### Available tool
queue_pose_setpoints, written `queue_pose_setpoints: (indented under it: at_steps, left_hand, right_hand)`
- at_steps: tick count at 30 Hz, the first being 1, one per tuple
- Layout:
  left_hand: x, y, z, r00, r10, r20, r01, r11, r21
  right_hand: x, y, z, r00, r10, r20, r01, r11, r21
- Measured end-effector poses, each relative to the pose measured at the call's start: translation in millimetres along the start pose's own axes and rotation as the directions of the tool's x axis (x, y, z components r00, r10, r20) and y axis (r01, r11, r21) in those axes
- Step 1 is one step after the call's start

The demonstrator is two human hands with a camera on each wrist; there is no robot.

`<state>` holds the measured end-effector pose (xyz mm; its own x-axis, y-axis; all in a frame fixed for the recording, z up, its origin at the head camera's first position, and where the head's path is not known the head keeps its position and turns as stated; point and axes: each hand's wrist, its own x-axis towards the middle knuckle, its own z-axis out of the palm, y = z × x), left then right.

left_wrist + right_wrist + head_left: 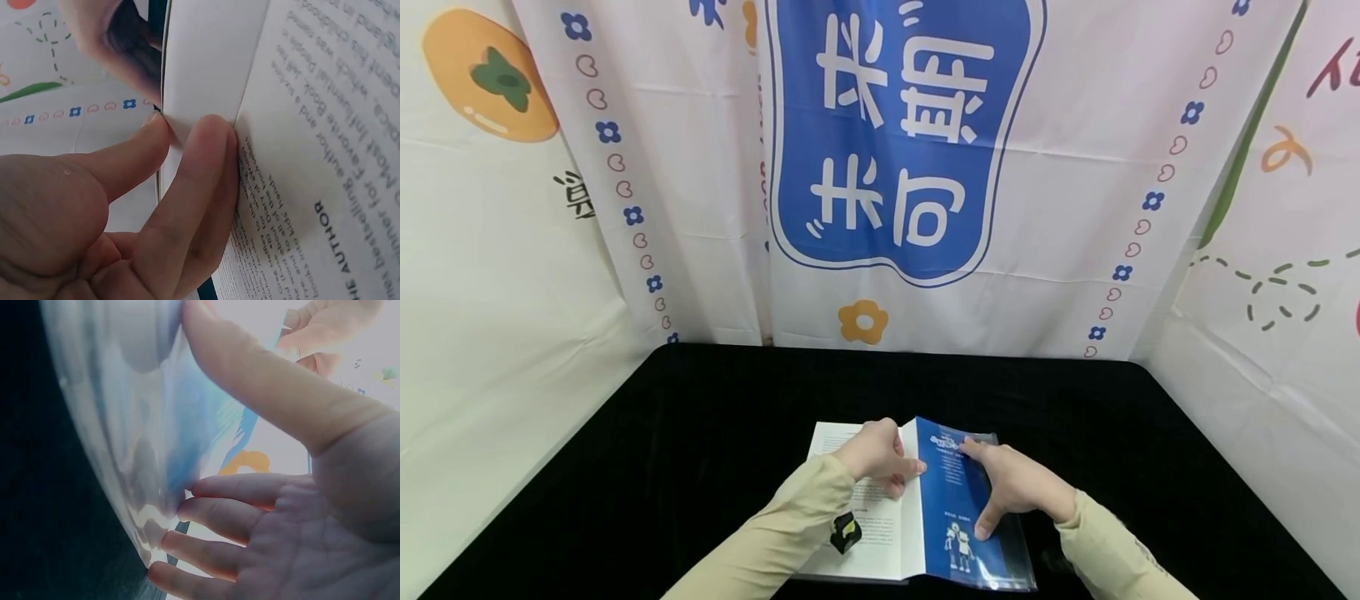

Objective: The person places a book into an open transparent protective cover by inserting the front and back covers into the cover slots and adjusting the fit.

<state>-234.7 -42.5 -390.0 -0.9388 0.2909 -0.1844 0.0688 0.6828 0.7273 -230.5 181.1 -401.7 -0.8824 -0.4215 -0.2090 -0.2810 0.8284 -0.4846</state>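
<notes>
An open book lies on the black table, a printed white page on its left. From its right side a blue cover flap with white lettering and small robot figures stands folded out. Clear plastic film sticks out past the flap's right edge. My left hand pinches the fold between page and flap; in the left wrist view thumb and fingers grip the white strip. Spread across the blue flap is my right hand, its straight fingers and thumb touching the film in the right wrist view.
The black tablecloth extends around the book. White printed curtains hang behind the table and at both sides. A small black and yellow item sits at the left sleeve's cuff.
</notes>
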Motion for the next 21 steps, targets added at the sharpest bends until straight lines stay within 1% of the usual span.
queue_pose_setpoints:
  at_steps: [4,6,8,11,15,17,19,21]
  left_hand:
    - [2.8,1.7,5.3,0.999,0.023,-0.033,-0.02,0.996,0.083]
    - [2.4,2.1,6.2,0.999,0.025,-0.044,-0.02,0.995,0.101]
    - [1.4,0.8,5.5,0.999,0.02,-0.046,-0.015,0.995,0.094]
    - [-0.8,-2.7,2.4,0.999,0.024,-0.035,-0.022,0.998,0.052]
    - [-2.0,-8.3,-2.4,1.0,0.027,-0.006,-0.027,0.998,-0.054]
    - [-2.0,-9.7,-3.7,1.0,0.027,0.002,-0.027,0.996,-0.089]
    - [-1.7,-10.2,-4.4,1.0,0.028,0.008,-0.027,0.994,-0.11]
    - [-1.4,-10.5,-4.7,1.0,0.029,0.012,-0.027,0.993,-0.111]
  right_hand:
    - [-0.2,0.8,-0.1,1.0,0.005,-0.001,-0.005,1.0,-0.006]
    - [-0.6,0.3,-0.6,1.0,0.004,0.01,-0.004,1.0,-0.004]
    - [-1.1,-0.7,-0.3,1.0,0.008,0.022,-0.008,1.0,0.005]
    - [-2.9,-2.9,-0.9,0.999,0.03,0.028,-0.03,1.0,0.001]
    - [-4.8,-3.4,-1.6,0.997,0.076,0.022,-0.076,0.997,0.002]
    - [-5.2,-2.7,-1.7,0.996,0.087,0.029,-0.088,0.996,0.021]
    - [-5.2,-1.3,-1.6,0.995,0.091,0.047,-0.093,0.995,0.037]
    - [-5.1,-0.4,-1.6,0.995,0.084,0.058,-0.086,0.995,0.044]
